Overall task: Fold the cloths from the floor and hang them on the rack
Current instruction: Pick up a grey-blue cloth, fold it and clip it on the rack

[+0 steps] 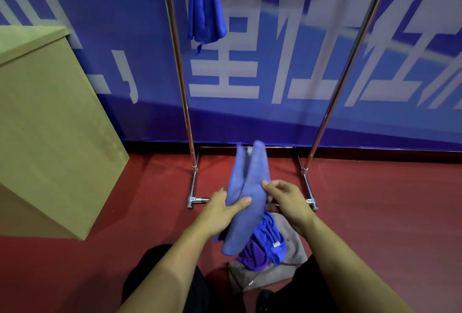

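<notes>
I hold a light blue cloth (246, 200) folded lengthwise in front of me, above the floor. My left hand (222, 209) grips its left side with the thumb laid across the front. My right hand (285, 197) pinches its right edge. Below it, on the red floor, lies a pile with a bright blue cloth (271, 237), a purple cloth (252, 256) and a grey-brown cloth (292, 250) underneath. The metal rack (186, 113) stands just ahead, with one dark blue cloth (205, 5) hanging near its left post.
A tan wooden cabinet (50, 125) stands at the left. A blue banner wall (287, 63) runs behind the rack. The rack's base bars (193, 187) lie on the red floor (375, 212) near my hands. My dark trouser legs (160, 262) show at the bottom.
</notes>
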The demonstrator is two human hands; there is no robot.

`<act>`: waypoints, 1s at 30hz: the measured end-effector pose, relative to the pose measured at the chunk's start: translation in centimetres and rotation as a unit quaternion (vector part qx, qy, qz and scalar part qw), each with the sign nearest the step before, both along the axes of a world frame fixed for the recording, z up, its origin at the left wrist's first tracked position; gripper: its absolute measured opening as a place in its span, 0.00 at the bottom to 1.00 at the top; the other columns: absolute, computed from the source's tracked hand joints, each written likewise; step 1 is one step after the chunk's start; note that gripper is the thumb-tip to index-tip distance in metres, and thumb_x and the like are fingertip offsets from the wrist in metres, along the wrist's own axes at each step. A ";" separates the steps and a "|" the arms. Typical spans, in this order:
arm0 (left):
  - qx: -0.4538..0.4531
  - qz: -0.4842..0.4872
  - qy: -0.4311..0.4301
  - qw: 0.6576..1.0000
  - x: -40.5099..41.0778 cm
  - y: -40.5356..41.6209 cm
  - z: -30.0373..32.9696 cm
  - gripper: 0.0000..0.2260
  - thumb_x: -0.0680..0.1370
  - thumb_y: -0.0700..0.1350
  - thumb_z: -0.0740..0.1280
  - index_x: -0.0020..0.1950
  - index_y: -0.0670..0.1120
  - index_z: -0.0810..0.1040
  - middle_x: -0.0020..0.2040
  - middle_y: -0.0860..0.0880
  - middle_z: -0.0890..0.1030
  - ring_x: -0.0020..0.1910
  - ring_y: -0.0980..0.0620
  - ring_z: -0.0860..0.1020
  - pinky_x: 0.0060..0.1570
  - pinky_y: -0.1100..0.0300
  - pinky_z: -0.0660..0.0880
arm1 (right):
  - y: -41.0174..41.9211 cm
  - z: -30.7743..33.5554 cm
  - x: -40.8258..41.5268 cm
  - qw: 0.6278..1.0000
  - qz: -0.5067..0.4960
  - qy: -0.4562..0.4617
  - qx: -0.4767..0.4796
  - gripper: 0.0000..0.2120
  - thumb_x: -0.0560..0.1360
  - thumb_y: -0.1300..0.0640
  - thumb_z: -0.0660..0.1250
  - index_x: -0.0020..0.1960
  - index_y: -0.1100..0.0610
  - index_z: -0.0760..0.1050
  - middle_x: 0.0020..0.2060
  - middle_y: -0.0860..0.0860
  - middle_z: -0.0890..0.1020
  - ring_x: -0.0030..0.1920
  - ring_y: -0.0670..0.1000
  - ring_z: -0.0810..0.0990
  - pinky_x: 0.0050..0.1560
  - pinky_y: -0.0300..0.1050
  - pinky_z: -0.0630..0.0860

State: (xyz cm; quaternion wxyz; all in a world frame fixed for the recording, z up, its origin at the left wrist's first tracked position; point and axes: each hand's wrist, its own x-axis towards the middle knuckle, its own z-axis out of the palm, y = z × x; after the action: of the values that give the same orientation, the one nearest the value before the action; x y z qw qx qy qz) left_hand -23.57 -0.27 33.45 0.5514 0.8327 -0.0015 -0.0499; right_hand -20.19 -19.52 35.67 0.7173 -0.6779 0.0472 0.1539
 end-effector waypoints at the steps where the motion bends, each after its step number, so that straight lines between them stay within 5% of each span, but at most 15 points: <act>1: -0.015 0.003 -0.006 1.000 -0.1 -0.2 0.4 0.07 0.78 0.51 0.72 0.53 0.52 0.84 0.52 0.54 0.85 0.49 0.59 0.80 0.48 0.65 0.76 | 0.2 0.1 -0.1 1.000 -0.003 0.006 0.006 0.06 0.78 0.58 0.69 0.48 0.60 0.74 0.33 0.56 0.77 0.31 0.48 0.77 0.34 0.42 0.78; 5: -0.021 0.030 -0.021 0.999 -0.4 -0.4 0.5 0.16 0.76 0.47 0.74 0.62 0.52 0.77 0.54 0.57 0.83 0.53 0.58 0.81 0.45 0.74 0.72 | 0.1 0.0 -0.2 1.000 -0.008 -0.018 0.024 0.23 0.76 0.66 0.70 0.65 0.53 0.64 0.40 0.62 0.79 0.39 0.54 0.78 0.42 0.49 0.77; 7: -0.018 0.051 -0.020 0.998 -0.5 -0.2 0.6 0.27 0.75 0.46 0.76 0.70 0.56 0.68 0.62 0.60 0.78 0.57 0.57 0.78 0.48 0.78 0.69 | -0.1 -0.2 -0.1 0.997 0.023 -0.066 -0.010 0.25 0.76 0.68 0.70 0.67 0.50 0.68 0.41 0.64 0.78 0.40 0.55 0.76 0.41 0.51 0.75; 11: -0.028 0.033 -0.069 0.997 -0.3 0.2 0.4 0.42 0.74 0.36 0.75 0.78 0.60 0.55 0.66 0.80 0.65 0.56 0.72 0.74 0.54 0.80 0.66 | -0.1 -0.9 0.1 0.986 0.066 -0.123 -0.092 0.26 0.73 0.69 0.72 0.65 0.47 0.75 0.44 0.62 0.76 0.39 0.55 0.73 0.43 0.57 0.74; 14: 0.007 0.006 -0.067 0.998 0.1 0.3 -0.1 0.33 0.75 0.37 0.74 0.74 0.57 0.67 0.70 0.62 0.73 0.68 0.64 0.72 0.64 0.75 0.66 | -0.1 -1.2 0.1 0.972 0.083 -0.149 -0.160 0.32 0.70 0.65 0.77 0.70 0.51 0.72 0.55 0.55 0.80 0.46 0.48 0.82 0.49 0.44 0.81; 17: 0.026 0.017 -0.080 0.996 0.3 0.4 -0.7 0.26 0.75 0.39 0.74 0.72 0.51 0.74 0.68 0.57 0.77 0.68 0.58 0.75 0.63 0.75 0.67 | 0.0 -1.5 0.2 0.952 0.088 -0.173 -0.238 0.32 0.68 0.59 0.79 0.70 0.50 0.72 0.49 0.49 0.79 0.38 0.39 0.77 0.43 0.31 0.74; 20: 0.008 0.028 -0.090 0.996 0.4 0.4 -0.8 0.22 0.76 0.40 0.73 0.69 0.53 0.77 0.65 0.60 0.79 0.65 0.63 0.75 0.62 0.72 0.68 | 0.1 -1.5 0.1 0.947 0.079 -0.174 -0.257 0.26 0.69 0.55 0.79 0.65 0.50 0.76 0.37 0.49 0.77 0.31 0.39 0.73 0.37 0.31 0.72; 25: -0.046 0.050 -0.090 0.994 0.7 0.6 -0.3 0.15 0.78 0.41 0.72 0.63 0.53 0.80 0.62 0.59 0.82 0.64 0.63 0.77 0.65 0.67 0.70 | 0.1 -1.3 -0.4 0.942 0.152 -0.168 -0.249 0.17 0.71 0.49 0.68 0.60 0.44 0.78 0.44 0.52 0.82 0.39 0.45 0.78 0.49 0.47 0.78; 30: -0.031 0.088 -0.056 0.994 0.6 0.6 -0.5 0.16 0.78 0.48 0.72 0.65 0.56 0.77 0.64 0.56 0.74 0.63 0.62 0.74 0.60 0.72 0.68 | 0.3 -1.5 -0.5 0.922 0.159 -0.224 -0.274 0.08 0.73 0.54 0.67 0.44 0.41 0.81 0.41 0.46 0.70 0.41 0.43 0.73 0.47 0.42 0.73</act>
State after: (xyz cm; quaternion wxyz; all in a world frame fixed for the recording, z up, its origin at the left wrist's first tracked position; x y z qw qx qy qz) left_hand -22.92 0.37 32.97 0.5781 0.8138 0.0394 0.0451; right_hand -20.67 -19.21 34.18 0.4618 -0.8631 -0.1827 0.0916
